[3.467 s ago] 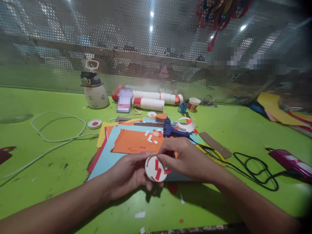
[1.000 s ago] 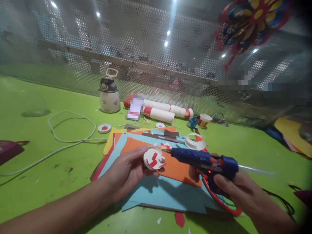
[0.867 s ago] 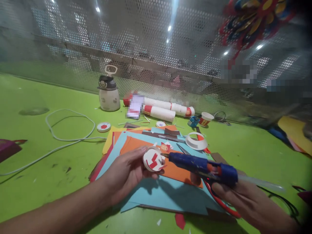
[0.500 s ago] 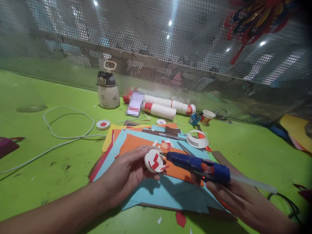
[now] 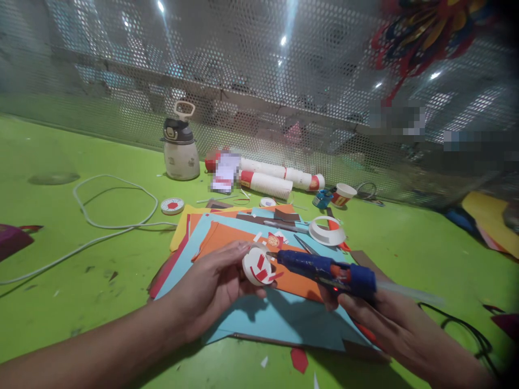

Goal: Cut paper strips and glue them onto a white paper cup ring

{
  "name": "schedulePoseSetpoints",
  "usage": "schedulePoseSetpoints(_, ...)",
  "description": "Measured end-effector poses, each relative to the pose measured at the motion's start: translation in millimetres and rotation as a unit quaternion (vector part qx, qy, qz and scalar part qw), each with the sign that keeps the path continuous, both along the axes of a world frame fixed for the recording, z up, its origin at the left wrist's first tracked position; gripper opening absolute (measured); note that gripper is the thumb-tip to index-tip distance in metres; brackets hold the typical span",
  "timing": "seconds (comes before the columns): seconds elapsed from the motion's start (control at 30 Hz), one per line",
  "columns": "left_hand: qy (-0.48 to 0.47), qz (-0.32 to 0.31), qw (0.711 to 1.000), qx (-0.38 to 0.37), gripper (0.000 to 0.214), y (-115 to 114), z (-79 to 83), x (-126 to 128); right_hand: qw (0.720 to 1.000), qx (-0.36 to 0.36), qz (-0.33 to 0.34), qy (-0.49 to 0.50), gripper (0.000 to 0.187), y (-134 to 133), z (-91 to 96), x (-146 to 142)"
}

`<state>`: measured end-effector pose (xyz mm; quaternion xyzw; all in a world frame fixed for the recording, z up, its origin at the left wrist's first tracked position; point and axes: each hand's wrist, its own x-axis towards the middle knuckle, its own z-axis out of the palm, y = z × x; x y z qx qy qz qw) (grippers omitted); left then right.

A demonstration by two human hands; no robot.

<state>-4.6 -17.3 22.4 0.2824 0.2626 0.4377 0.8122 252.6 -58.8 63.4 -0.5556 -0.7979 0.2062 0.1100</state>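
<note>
Between thumb and fingers, my left hand [image 5: 225,278] holds a small white paper disc with a raised rim [image 5: 256,266], tilted toward me. Red paper pieces lie on its face, and one sticks out at the lower right. My right hand [image 5: 377,313] is wrapped round a blue hot glue gun [image 5: 324,269] with a small red light on. Its nozzle points left and meets or nearly meets the disc's upper right rim; I cannot tell if they touch. A clear glue stick [image 5: 409,292] pokes from the gun's back. Below both hands lie blue card [image 5: 243,319] and orange card [image 5: 231,237].
Behind the card stand a water bottle [image 5: 181,154], stacked paper cups [image 5: 265,185], a phone [image 5: 225,172], a blue ink bottle [image 5: 322,199] and a paper cup [image 5: 344,194]. A white paper ring [image 5: 326,231] and scissors [image 5: 305,244] lie on the card. A white cable [image 5: 117,231] loops at left.
The glue gun and my right hand have shifted slightly left and up. The white disc has moved a little to the right. Both grips stay the same.
</note>
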Motion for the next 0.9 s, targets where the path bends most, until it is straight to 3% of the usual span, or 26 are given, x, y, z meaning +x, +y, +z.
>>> schedulePoseSetpoints(0.17,-0.001,-0.002,1.000,0.005,0.024,-0.1,-1.6,0.2,1.000,0.015,0.008,0.009,0.047,-0.5,2.8,-1.7)
schedulePoseSetpoints(0.37,0.006,-0.001,1.000,-0.001,0.022,-0.4,-1.4,0.8,0.999,-0.044,-0.009,0.005,0.045,-0.7,-2.9,6.7)
schedulePoseSetpoints(0.6,0.003,-0.003,1.000,-0.003,0.022,-2.0,-1.2,-0.7,0.999,0.032,0.003,-0.015,0.054,-0.6,0.4,-6.9)
schedulePoseSetpoints(0.9,-0.006,0.001,1.000,-0.004,0.024,-0.4,0.2,1.0,0.999,0.034,-0.013,-0.005,0.050,-2.0,-4.5,1.2)
